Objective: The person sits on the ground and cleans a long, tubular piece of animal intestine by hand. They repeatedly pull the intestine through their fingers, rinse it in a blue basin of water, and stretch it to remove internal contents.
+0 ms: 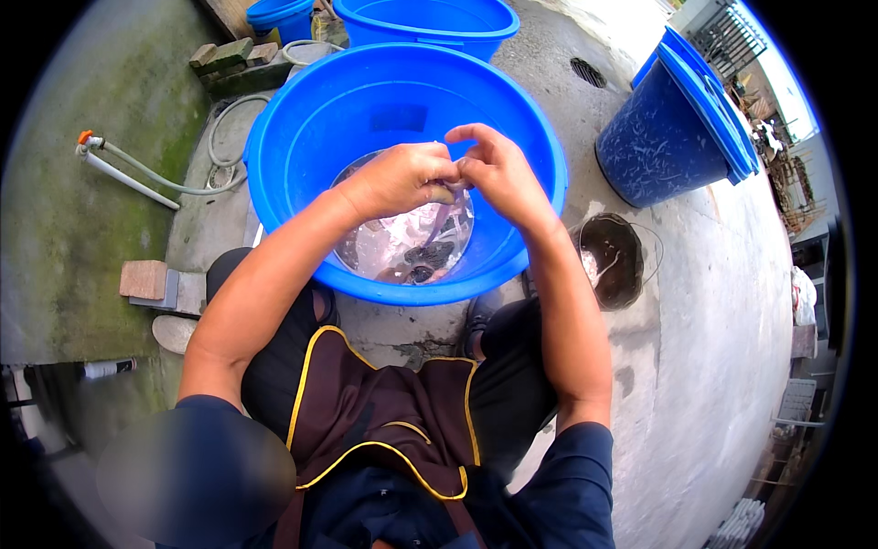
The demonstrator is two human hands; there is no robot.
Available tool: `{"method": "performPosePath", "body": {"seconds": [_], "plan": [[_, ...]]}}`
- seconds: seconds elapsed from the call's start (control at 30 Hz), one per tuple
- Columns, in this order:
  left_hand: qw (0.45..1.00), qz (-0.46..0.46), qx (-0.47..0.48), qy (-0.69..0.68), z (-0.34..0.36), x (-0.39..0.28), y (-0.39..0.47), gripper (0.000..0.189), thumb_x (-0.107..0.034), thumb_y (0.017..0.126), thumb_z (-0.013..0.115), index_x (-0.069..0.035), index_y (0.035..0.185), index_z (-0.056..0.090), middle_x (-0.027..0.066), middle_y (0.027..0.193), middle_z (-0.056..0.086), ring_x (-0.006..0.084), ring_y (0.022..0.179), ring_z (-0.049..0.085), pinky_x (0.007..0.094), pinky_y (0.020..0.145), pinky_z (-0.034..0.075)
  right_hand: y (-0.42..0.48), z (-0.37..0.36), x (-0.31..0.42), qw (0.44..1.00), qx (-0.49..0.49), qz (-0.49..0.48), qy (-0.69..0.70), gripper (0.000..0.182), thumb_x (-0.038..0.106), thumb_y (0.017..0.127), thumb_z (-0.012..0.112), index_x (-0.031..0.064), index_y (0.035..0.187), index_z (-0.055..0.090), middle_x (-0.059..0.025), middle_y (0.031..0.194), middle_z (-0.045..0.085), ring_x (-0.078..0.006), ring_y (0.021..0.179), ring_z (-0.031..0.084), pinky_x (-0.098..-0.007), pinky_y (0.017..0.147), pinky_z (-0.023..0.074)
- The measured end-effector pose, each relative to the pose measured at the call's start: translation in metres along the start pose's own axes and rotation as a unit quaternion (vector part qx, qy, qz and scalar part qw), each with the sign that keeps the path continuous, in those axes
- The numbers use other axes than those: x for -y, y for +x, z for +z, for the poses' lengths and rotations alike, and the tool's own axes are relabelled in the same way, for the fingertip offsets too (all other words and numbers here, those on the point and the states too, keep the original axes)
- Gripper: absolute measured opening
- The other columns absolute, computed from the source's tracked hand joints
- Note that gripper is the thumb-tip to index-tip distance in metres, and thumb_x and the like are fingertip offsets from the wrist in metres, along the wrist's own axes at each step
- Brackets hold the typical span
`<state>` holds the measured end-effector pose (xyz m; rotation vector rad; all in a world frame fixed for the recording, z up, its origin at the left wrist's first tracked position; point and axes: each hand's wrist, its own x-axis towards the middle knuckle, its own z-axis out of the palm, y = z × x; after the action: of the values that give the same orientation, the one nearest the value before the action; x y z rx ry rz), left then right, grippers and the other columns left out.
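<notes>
A large blue plastic tub [405, 291] stands in front of me between my feet. In its bottom lie pale and dark wet pieces [429, 257] in liquid; I cannot tell exactly what they are. Above them, inside the rim's outline, my left hand [405, 180] and my right hand [497, 171] meet at the fingertips. Both pinch a small, pale, slippery-looking piece [453, 184], and a thin greyish strip [437, 223] hangs below it. The fingers hide most of what they grip. My right index finger is raised and curled.
Beyond the tub stands another blue tub [425, 33]. Right are a dark bucket [610, 295] with pale matter inside and a lidded blue barrel [658, 130]. Left are a hose [164, 185], an orange-handled tap [85, 137] and bricks [143, 279] by a mossy wall. A floor drain [588, 72] lies farther off.
</notes>
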<state>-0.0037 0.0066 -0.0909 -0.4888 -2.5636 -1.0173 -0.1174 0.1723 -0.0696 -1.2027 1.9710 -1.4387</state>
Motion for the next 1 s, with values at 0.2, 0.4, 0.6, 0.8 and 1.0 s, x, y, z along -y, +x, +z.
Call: {"method": "performPosePath", "body": {"seconds": [0.2, 0.4, 0.6, 0.8, 1.0], "plan": [[1.000, -0.015, 0.026, -0.006, -0.012, -0.008, 0.004, 0.023, -0.018, 0.077, 0.081, -0.006, 0.093, 0.070, 0.0120, 0.089, 0.066, 0.0319, 0.087, 0.065, 0.0419, 0.078, 0.053, -0.002, -0.004, 0.011, 0.999, 0.010, -0.011, 0.050, 0.024, -0.001, 0.080, 0.053, -0.0006, 0.098, 0.068, -0.0056, 0.074, 0.065, -0.0117, 0.070, 0.062, -0.0285, 0.062, 0.0491], [0.983, -0.120, 0.062, -0.122, -0.037, -0.018, 0.009, 0.025, -0.021, 0.079, 0.084, -0.002, 0.090, 0.071, 0.0036, 0.081, 0.065, 0.0162, 0.081, 0.062, 0.0299, 0.072, 0.048, -0.007, -0.010, 0.022, 0.998, 0.039, -0.031, -0.047, 0.017, 0.002, 0.079, 0.053, 0.0002, 0.086, 0.068, -0.0084, 0.075, 0.065, -0.0181, 0.069, 0.062, -0.0321, 0.065, 0.0494], [0.921, -0.207, 0.052, -0.325, -0.052, -0.015, 0.006, 0.021, -0.024, 0.084, 0.081, -0.006, 0.085, 0.070, -0.0017, 0.077, 0.064, 0.0067, 0.067, 0.057, 0.0217, 0.060, 0.044, -0.017, -0.001, 0.028, 0.972, 0.126, -0.138, -0.143, 0.027, 0.002, 0.074, 0.059, 0.0032, 0.101, 0.066, -0.0144, 0.089, 0.056, -0.0316, 0.086, 0.060, -0.0378, 0.074, 0.0491], [0.911, -0.189, 0.042, -0.363, -0.056, -0.010, 0.003, 0.028, -0.032, 0.088, 0.078, -0.007, 0.081, 0.069, -0.0031, 0.073, 0.061, 0.0043, 0.061, 0.052, 0.0201, 0.054, 0.041, -0.020, 0.011, 0.044, 0.952, 0.028, -0.255, -0.165, 0.025, -0.005, 0.071, 0.067, 0.0029, 0.094, 0.065, -0.0112, 0.086, 0.057, -0.0301, 0.083, 0.060, -0.0378, 0.073, 0.0499], [0.921, -0.140, 0.070, -0.356, -0.053, -0.008, 0.003, 0.037, -0.043, 0.090, 0.074, -0.008, 0.079, 0.067, -0.0063, 0.075, 0.058, 0.0048, 0.070, 0.053, 0.0215, 0.061, 0.042, -0.012, 0.003, 0.053, 0.943, -0.019, -0.309, -0.118, 0.020, -0.004, 0.067, 0.073, 0.0009, 0.083, 0.062, -0.0093, 0.086, 0.059, -0.0242, 0.078, 0.057, -0.0339, 0.069, 0.0470]]}}
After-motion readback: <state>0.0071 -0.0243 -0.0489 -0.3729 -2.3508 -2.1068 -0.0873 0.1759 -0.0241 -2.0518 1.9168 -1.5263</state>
